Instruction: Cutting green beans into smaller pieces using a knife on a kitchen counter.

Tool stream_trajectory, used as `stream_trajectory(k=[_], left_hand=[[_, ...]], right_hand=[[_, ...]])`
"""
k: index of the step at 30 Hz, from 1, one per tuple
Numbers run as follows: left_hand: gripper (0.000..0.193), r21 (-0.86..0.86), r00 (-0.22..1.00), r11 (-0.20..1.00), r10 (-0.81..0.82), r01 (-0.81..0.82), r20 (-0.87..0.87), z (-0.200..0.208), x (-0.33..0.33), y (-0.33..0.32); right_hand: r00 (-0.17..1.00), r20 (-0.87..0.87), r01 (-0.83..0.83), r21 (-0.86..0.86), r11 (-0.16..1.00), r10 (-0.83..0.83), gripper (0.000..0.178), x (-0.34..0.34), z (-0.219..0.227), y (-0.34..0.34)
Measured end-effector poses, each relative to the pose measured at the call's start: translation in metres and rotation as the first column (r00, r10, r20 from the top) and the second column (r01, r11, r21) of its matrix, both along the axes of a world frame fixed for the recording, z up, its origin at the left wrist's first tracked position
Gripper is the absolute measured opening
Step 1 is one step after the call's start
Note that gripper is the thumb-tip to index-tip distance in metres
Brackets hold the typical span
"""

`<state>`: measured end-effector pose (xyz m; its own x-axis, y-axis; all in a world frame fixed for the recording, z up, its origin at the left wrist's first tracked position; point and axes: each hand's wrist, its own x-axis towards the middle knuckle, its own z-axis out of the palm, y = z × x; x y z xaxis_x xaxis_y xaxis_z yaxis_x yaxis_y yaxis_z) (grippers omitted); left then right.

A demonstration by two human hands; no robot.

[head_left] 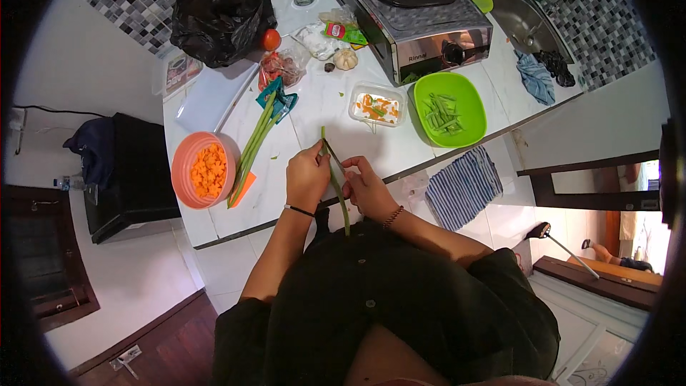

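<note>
Over the counter's front edge, my left hand (309,176) is closed around a long green bean (341,204), pinching it near its upper end. The bean hangs down in front of my dark shirt. My right hand (369,190) is just to its right, with thumb and index finger pinched together. A thin dark strip runs from the right fingers up to the bean; I cannot make out what it is. More long beans (257,139) lie to the left, on a teal packet (286,104). Short bean pieces (443,114) fill part of a lime-green bowl (473,132) to the right.
At left stands a salmon bowl (180,189) of orange carrot pieces (209,171). A clear plastic container (355,109) with orange scraps sits ahead. Behind are a gas stove (436,46), garlic (346,59), a tomato (271,40) and a black plastic bag (221,14). The sink (525,21) is far right.
</note>
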<state>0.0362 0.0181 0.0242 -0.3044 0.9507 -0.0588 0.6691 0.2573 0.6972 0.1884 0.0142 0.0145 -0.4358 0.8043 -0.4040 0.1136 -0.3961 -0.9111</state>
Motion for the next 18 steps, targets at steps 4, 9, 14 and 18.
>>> stream_trajectory(k=[4, 9, 14, 18], left_hand=[[0.035, -0.034, 0.998, 0.999, -0.005, 0.007, 0.055, 0.000, -0.001, 0.000], [0.036, -0.053, 0.989, 0.999, 0.011, -0.003, 0.148, 0.000, -0.002, 0.000], [0.037, -0.031, 0.988, 1.000, 0.005, 0.000, 0.157, 0.000, -0.002, -0.001], [0.036, 0.039, 0.995, 0.999, -0.032, 0.029, 0.097, -0.008, -0.004, 0.000]], right_hand=[[1.000, 0.023, 0.020, 0.006, 1.000, -0.020, 0.017, -0.005, -0.001, -0.003], [0.999, 0.004, 0.051, 0.059, 0.997, -0.052, 0.017, -0.010, -0.007, -0.004], [0.996, 0.075, 0.032, 0.073, 0.997, -0.038, 0.017, -0.015, -0.002, 0.003], [0.992, 0.119, 0.029, 0.139, 0.990, -0.046, 0.017, -0.021, 0.001, 0.005]])
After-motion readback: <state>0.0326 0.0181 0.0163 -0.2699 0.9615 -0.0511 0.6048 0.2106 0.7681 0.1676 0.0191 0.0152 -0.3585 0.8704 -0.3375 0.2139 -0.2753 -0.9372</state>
